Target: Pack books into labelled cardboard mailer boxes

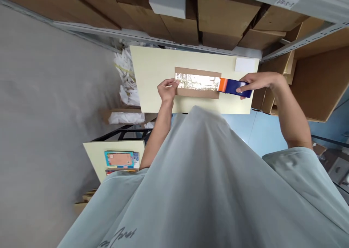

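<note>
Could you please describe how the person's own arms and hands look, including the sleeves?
The left hand and right hand are bare, with nothing worn that I can see. The arms are also bare below short, loose, pale grey-green sleeves. The matching shirt carries dark, script-like writing.

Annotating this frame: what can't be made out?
All in the head view:
Right hand: some fingers hidden by the blue pack.
Shiny strip: detail washed out by glare.
Shelf label: writing too small to read surely.
Shirt lettering: cut off by the bottom edge.
</note>
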Demonstrator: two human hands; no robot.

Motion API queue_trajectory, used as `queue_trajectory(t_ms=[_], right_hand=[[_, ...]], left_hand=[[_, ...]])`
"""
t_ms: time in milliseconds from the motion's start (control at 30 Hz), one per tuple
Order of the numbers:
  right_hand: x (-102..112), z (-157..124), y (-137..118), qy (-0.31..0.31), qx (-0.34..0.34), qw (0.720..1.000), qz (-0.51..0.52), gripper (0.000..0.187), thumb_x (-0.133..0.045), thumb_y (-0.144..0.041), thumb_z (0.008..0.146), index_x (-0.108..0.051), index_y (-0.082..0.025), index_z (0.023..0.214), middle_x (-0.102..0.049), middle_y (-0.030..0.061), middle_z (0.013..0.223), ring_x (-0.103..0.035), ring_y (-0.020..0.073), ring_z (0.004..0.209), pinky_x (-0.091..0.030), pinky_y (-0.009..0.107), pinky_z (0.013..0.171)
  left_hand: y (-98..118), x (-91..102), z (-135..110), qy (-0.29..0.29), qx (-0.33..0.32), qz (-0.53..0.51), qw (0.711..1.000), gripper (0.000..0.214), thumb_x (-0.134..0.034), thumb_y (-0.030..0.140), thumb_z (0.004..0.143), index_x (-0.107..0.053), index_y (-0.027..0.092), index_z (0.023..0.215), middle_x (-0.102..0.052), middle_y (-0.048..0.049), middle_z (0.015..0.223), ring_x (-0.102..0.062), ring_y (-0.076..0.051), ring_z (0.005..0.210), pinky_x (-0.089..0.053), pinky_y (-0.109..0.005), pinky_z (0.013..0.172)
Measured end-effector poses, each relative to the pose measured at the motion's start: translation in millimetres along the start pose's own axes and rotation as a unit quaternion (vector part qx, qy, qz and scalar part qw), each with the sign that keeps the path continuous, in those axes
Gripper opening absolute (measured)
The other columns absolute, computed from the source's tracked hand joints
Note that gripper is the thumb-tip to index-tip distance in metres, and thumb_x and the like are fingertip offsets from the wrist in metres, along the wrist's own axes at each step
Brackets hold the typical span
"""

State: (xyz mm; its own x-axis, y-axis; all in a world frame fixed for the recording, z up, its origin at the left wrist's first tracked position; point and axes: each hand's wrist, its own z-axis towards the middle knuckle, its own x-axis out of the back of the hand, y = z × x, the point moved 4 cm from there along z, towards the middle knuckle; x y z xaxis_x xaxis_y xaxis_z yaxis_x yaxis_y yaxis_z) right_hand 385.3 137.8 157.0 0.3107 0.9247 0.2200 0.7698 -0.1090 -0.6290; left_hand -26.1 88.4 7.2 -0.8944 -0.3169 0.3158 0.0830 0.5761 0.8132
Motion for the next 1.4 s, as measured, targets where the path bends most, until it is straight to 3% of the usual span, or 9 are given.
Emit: queue_trajectory(t_ms=[100, 167, 267, 467, 700, 933, 1100, 1267, 1400], right_hand=[[5.7, -30.9, 37.9, -0.026, -0.02, 0.999, -0.018, 0.097, -0.032, -0.083, 0.111, -0.077, -0.007, 0.071, -0.088, 0.0167, 0.123, -0.087, 0.0174, 0.094, -0.062, 0.033, 0.084], [5.4, -27.1, 55.6, -0.025, -0.01, 0.999, -0.017, 0.091, -0.048, -0.09, 0.105, -0.079, -0.011, 0.074, -0.089, 0.0151, 0.116, -0.086, 0.0191, 0.09, -0.064, 0.034, 0.081], [3.5, -2.1, 74.2, -0.003, 0.014, 1.0, -0.008, 0.075, -0.089, -0.094, 0.077, -0.084, -0.019, 0.083, -0.089, 0.011, 0.098, -0.085, 0.0298, 0.089, -0.071, 0.043, 0.077], [3.3, 19.8, 96.7, -0.006, 0.006, 1.0, -0.022, 0.076, -0.091, -0.088, 0.08, -0.086, -0.017, 0.104, -0.087, 0.013, 0.121, -0.083, 0.0355, 0.116, -0.069, 0.048, 0.095], [7.5, 11.2, 92.8, -0.051, -0.103, 0.987, -0.115, 0.074, -0.076, -0.082, 0.099, -0.084, -0.011, 0.118, -0.084, 0.0107, 0.136, -0.081, 0.0298, 0.127, -0.063, 0.043, 0.111], [-5.8, 25.7, 91.8, -0.044, -0.1, 0.985, -0.137, 0.061, -0.079, -0.071, 0.103, -0.086, -0.012, 0.117, -0.086, 0.0087, 0.124, -0.084, 0.0279, 0.115, -0.065, 0.044, 0.106], [-28.9, 33.1, 77.5, -0.043, -0.153, 0.983, -0.088, 0.044, -0.077, -0.055, 0.109, -0.085, -0.012, 0.117, -0.087, 0.0086, 0.113, -0.085, 0.0271, 0.108, -0.065, 0.041, 0.101], [-50.5, 42.3, 57.0, 0.032, -0.189, 0.973, -0.127, 0.031, -0.08, -0.044, 0.104, -0.084, -0.013, 0.109, -0.086, 0.0105, 0.097, -0.085, 0.0324, 0.103, -0.066, 0.043, 0.097], [-78.1, 56.4, 53.0, 0.14, -0.239, 0.949, -0.152, 0.027, -0.079, -0.034, 0.101, -0.08, -0.012, 0.118, -0.085, 0.0174, 0.104, -0.084, 0.0406, 0.114, -0.065, 0.052, 0.1]], left_hand=[[-1.4, -1.2, 4.3, 0.016, -0.003, 0.006, 1.0, 0.024, -0.095, 0.021, 0.076, -0.072, 0.02, 0.08, -0.072, -0.0006, 0.084, -0.072, -0.018, 0.087, -0.06, -0.029, 0.084], [-2.9, -1.0, 6.7, 0.016, -0.006, 0.008, 1.0, 0.028, -0.097, 0.024, 0.074, -0.071, 0.021, 0.08, -0.071, 0.0006, 0.082, -0.072, -0.018, 0.086, -0.062, -0.03, 0.083], [-5.2, 0.4, 8.5, 0.011, 0.003, 0.013, 1.0, 0.028, -0.097, 0.023, 0.073, -0.071, 0.021, 0.08, -0.07, 0.0019, 0.079, -0.069, -0.015, 0.081, -0.063, -0.029, 0.081], [-0.7, -0.5, 6.2, 0.029, 0.017, 0.041, 0.999, 0.03, -0.099, 0.026, 0.077, -0.069, 0.021, 0.075, -0.065, 0.0062, 0.07, -0.063, -0.012, 0.074, -0.063, -0.032, 0.081], [21.4, -6.0, -9.8, 0.053, 0.057, 0.032, 0.996, 0.016, -0.084, -0.001, 0.085, -0.077, 0.013, 0.088, -0.064, 0.0082, 0.066, -0.056, -0.007, 0.066, -0.053, -0.02, 0.066], [32.3, -11.6, -21.6, 0.067, 0.062, 0.031, 0.995, 0.017, -0.078, -0.009, 0.093, -0.078, 0.008, 0.093, -0.06, 0.0114, 0.062, -0.051, -0.005, 0.062, -0.048, -0.019, 0.067], [30.6, -11.6, -22.0, 0.057, 0.061, 0.027, 0.996, 0.017, -0.077, -0.01, 0.094, -0.077, 0.007, 0.096, -0.061, 0.0108, 0.065, -0.053, -0.006, 0.064, -0.05, -0.021, 0.071], [22.2, -9.2, -16.5, 0.047, 0.036, 0.054, 0.997, 0.015, -0.079, -0.007, 0.095, -0.077, 0.004, 0.105, -0.061, 0.0105, 0.07, -0.054, -0.006, 0.068, -0.051, -0.021, 0.077], [14.3, -7.7, -10.2, 0.026, 0.004, 0.1, 0.995, 0.014, -0.08, -0.003, 0.097, -0.076, 0.003, 0.109, -0.06, 0.0094, 0.075, -0.051, -0.006, 0.073, -0.053, -0.022, 0.082]])
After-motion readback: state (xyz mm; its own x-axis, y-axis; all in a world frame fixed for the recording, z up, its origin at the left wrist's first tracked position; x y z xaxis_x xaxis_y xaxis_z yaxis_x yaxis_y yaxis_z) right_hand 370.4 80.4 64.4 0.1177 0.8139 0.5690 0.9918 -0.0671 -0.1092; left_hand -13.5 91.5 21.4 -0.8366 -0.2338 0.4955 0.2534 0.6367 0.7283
